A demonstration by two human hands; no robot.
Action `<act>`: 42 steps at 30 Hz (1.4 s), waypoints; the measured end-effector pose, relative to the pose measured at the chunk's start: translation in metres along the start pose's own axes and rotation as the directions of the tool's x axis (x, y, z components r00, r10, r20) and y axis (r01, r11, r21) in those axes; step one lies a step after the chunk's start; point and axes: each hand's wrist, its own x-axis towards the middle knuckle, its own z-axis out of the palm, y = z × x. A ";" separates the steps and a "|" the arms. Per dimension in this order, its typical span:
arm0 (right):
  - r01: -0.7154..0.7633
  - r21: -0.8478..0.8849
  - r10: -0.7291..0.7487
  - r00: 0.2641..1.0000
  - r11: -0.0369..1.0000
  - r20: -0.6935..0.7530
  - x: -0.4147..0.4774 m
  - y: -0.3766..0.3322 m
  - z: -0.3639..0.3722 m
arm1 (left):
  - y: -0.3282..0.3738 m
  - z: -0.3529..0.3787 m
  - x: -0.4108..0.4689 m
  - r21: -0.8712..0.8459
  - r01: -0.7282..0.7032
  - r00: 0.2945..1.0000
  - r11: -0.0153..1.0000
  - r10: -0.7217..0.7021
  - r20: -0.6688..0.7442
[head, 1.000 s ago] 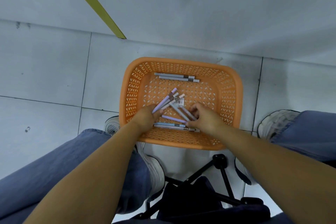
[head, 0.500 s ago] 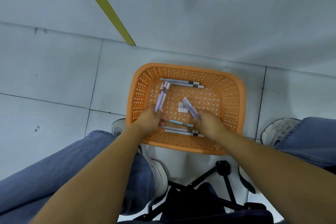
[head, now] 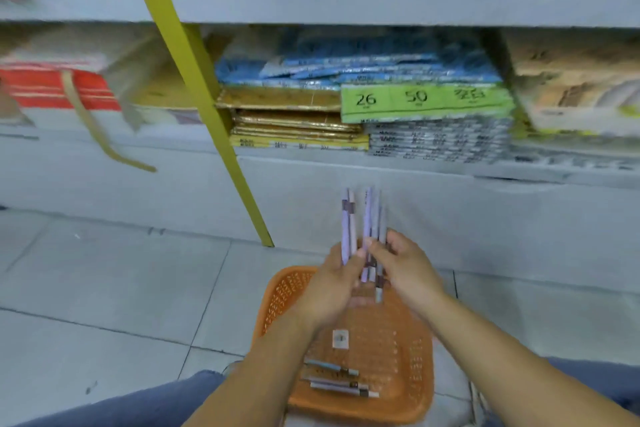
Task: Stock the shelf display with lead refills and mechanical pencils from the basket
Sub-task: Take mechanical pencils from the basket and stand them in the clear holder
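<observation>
Left side: red packs [head: 52,87] are sitting blurred on the low shelf [head: 346,163], and the yellow post [head: 194,87] is running down to the floor [head: 104,288]. Half a second ago you were looking straight down into the basket with both hands inside. Now your head is coming up and the shelf is filling the top of the view.

Your left hand [head: 332,284] is gripping two lilac pencils [head: 348,229], standing upright with tips up. It was down on the basket floor and is now lifted above the far end of the basket [head: 427,374].

Just beside it, your right hand [head: 405,270] is pinching a second bunch of pencils [head: 372,218]. It looks like three, but blur is making the count unsure. The two bunches are almost touching, so it looks like you're squaring them into one handful.

Below your wrists, about three pencils [head: 341,381] are still lying at the near end of the basket, with a loose label [head: 340,339] further in. Your hands are hiding the far end, so I can't tell what's left there.

For the task, the pick looks done and the carry is starting. Ahead, the shelf is only showing flat gold packs [head: 294,121], blue packs [head: 346,69] and a green price tag [head: 426,100]. No pencil slot is showing yet, and no lead refills are visible. At least one more trip to the basket is looking likely.
</observation>
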 end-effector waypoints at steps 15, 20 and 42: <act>0.524 -0.075 -0.522 0.852 0.849 0.040 -0.034 -0.204 -0.118 | 0.199 0.044 -0.036 0.111 -0.412 0.909 0.905 0.416 -0.017; 0.513 -0.310 -0.505 0.856 0.801 0.112 -0.026 -0.207 -0.126 | 0.223 0.053 -0.030 0.070 -0.512 0.852 0.856 0.517 -0.088; 0.725 0.230 -0.644 0.685 0.650 -0.340 -0.038 -0.253 -0.192 | 0.273 0.098 -0.011 0.216 -0.609 0.762 0.763 0.639 -0.109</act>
